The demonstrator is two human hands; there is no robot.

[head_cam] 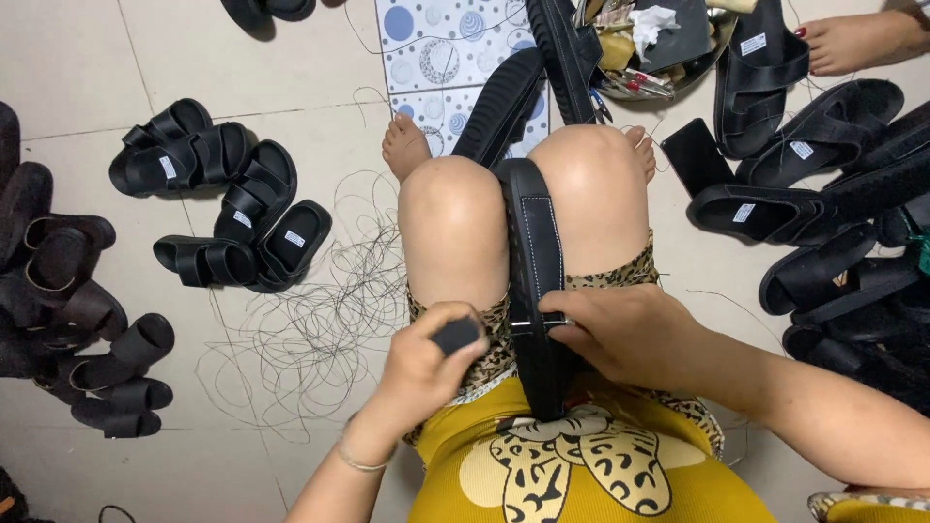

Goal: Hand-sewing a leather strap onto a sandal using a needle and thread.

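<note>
Left hand (426, 360) is clenched on a dark tool handle (455, 335), just left of the sole (532, 291). Right hand (620, 334) grips the sole, which is clamped upright between the knees (455, 218). Knee pressure should be held and pulls kept along the sole edge. Open floor lies left of the sole, past the thread tangle (310, 320); sandals (242, 208) crowd both sides.

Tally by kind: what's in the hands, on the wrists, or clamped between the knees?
black sandal sole, between the knees, right hand gripping it: 1
dark tool handle, in left hand: 1
bracelet, left wrist: 1
Total: 3
</note>
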